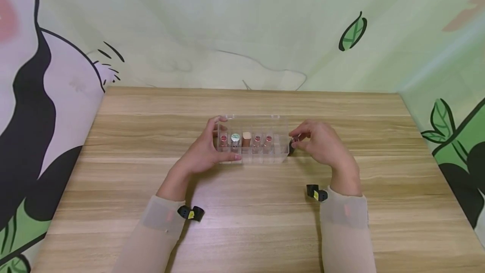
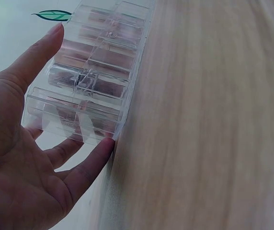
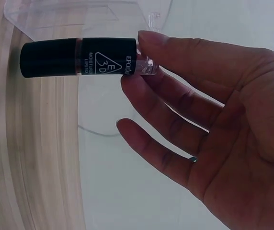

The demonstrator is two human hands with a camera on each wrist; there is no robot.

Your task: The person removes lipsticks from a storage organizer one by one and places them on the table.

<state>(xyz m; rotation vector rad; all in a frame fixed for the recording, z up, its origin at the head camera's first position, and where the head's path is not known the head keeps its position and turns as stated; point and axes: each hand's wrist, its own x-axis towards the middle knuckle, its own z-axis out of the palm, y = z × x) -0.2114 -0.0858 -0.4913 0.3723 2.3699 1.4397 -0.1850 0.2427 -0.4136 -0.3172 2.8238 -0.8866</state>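
Clear plastic is what the organizer (image 1: 251,142) is made of, sitting mid-tabletop (image 1: 250,222) with five lipsticks (image 1: 246,139) standing in a row in its compartments. The left hand (image 1: 202,151) is bracing the box's left end, fingers straight along the wall and front corner, gripping nothing. The right hand (image 1: 320,141) is pinching a black lipstick tube (image 3: 78,57) between thumb and fingertips, hovering just beside the box's right end (the wrist view is showing the tube lying sideways, not yet upright). By my reckoning the filling is mostly done: the slot at the right end is looking vacant, and this tube is waiting to go in.
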